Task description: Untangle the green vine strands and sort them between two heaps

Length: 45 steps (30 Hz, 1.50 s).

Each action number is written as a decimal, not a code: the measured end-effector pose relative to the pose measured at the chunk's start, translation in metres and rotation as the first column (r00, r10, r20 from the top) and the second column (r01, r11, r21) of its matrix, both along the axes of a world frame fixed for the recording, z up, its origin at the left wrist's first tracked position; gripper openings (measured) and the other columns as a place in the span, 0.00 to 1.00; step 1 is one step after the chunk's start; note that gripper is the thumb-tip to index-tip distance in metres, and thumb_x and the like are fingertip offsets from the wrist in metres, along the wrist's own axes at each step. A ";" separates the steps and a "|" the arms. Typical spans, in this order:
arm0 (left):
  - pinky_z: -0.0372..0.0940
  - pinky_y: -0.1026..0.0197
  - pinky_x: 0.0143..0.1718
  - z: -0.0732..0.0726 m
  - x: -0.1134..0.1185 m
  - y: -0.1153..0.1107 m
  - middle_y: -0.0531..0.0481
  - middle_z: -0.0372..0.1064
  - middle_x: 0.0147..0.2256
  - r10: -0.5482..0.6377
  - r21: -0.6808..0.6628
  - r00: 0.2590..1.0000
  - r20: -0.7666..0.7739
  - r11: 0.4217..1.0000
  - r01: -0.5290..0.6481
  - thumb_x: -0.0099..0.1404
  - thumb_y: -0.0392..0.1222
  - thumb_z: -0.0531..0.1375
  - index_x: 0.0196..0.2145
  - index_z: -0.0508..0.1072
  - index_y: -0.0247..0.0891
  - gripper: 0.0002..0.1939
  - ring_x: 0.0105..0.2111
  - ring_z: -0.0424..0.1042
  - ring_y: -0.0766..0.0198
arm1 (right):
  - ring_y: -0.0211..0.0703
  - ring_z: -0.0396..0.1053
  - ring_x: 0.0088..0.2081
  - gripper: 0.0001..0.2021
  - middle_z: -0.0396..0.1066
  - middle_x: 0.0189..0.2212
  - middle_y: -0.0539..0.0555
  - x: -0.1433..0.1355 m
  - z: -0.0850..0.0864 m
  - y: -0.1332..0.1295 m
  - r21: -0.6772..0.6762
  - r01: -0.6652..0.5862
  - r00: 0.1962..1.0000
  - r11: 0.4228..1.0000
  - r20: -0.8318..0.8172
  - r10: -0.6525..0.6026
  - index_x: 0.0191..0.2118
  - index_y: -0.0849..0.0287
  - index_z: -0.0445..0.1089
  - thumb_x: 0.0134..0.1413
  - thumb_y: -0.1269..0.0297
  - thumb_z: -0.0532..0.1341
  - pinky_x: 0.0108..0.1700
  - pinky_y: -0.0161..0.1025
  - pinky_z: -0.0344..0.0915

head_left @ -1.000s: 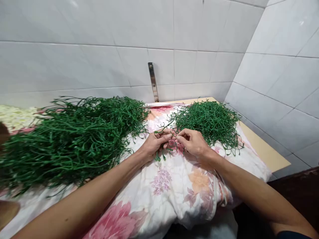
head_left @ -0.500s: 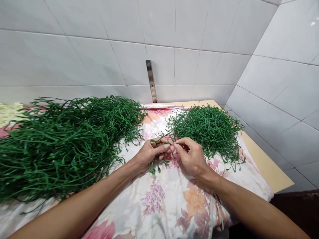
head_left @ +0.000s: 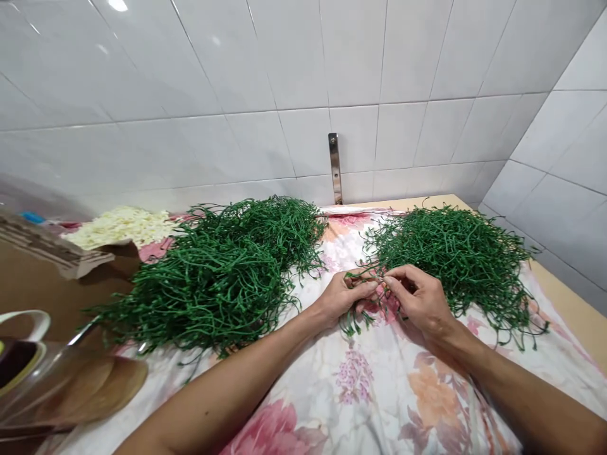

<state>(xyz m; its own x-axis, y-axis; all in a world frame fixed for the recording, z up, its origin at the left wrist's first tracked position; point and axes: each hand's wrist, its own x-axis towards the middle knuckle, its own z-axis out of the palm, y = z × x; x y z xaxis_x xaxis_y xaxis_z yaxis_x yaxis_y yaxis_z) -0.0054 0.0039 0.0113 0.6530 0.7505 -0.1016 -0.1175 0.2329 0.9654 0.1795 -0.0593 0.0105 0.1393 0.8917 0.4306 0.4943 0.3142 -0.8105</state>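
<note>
My left hand (head_left: 342, 294) is closed around several thin green plastic-looking stems (head_left: 353, 323), whose forked tips stick out below the palm and above the fingers. Close against its fingertips, my right hand (head_left: 422, 297) pinches the end of a green stem between thumb and forefinger. The exact spot where the fingertips meet is too small to make out. To the right of my hands lies a loose heap of similar green stems (head_left: 455, 253). A larger pile of green stems (head_left: 208, 284) spreads out on the left.
A floral cloth (head_left: 308, 373) covers the table, with a bare board edge (head_left: 576, 306) at right. A cardboard box (head_left: 61, 284), a clear plastic container (head_left: 90, 385) and a pale yellow heap (head_left: 123, 227) stand at left. A metal bracket (head_left: 335, 167) is fixed to the tiled wall (head_left: 284, 57).
My view has swung left, bringing the box, the clear container and more of the yellow heap into sight. Both hands keep nearly the same pose on the stems.
</note>
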 end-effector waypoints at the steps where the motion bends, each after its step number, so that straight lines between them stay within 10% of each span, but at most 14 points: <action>1: 0.56 0.69 0.19 0.000 0.000 -0.001 0.51 0.71 0.27 0.007 0.006 1.000 -0.002 1.000 -0.007 0.58 0.57 0.70 0.35 0.74 0.33 0.22 0.17 0.60 0.76 | 0.42 0.72 0.31 0.08 0.77 0.33 0.53 -0.001 0.001 0.000 0.016 -0.009 1.000 1.000 0.024 0.008 0.38 0.57 0.78 0.64 0.60 0.63 0.35 0.38 0.66; 18: 0.58 0.69 0.18 -0.004 0.006 0.001 0.52 0.72 0.27 0.065 0.093 0.998 -0.016 0.994 -0.064 0.62 0.58 0.66 0.35 0.75 0.33 0.22 0.15 0.58 0.76 | 0.40 0.71 0.31 0.07 0.77 0.34 0.53 0.002 0.001 -0.003 -0.030 -0.050 0.992 0.998 0.111 0.053 0.41 0.59 0.76 0.63 0.63 0.62 0.35 0.38 0.66; 35: 0.55 0.71 0.18 -0.003 -0.003 0.006 0.49 0.75 0.30 -0.011 -0.111 0.993 0.119 0.994 0.024 0.55 0.50 0.73 0.34 0.73 0.33 0.19 0.17 0.63 0.76 | 0.43 0.72 0.34 0.08 0.77 0.33 0.53 0.007 0.008 -0.004 -0.022 -0.046 0.970 0.999 0.236 0.050 0.37 0.58 0.75 0.63 0.65 0.59 0.40 0.40 0.65; 45: 0.59 0.68 0.21 -0.006 0.005 -0.003 0.53 0.68 0.25 0.087 0.040 0.995 0.039 0.995 -0.089 0.54 0.58 0.72 0.35 0.73 0.33 0.25 0.19 0.62 0.73 | 0.44 0.72 0.34 0.09 0.77 0.35 0.55 0.000 0.003 -0.008 0.104 -0.033 0.978 0.994 0.206 0.011 0.38 0.58 0.77 0.64 0.63 0.60 0.37 0.40 0.67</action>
<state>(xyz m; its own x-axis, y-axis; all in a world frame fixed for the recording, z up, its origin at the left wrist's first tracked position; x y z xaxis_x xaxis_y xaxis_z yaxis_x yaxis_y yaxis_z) 0.0001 0.0009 0.0049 0.5870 0.8083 -0.0457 -0.1719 0.1795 0.9686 0.1791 -0.0668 0.0140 0.0191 0.8411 0.5406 0.6387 0.4057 -0.6538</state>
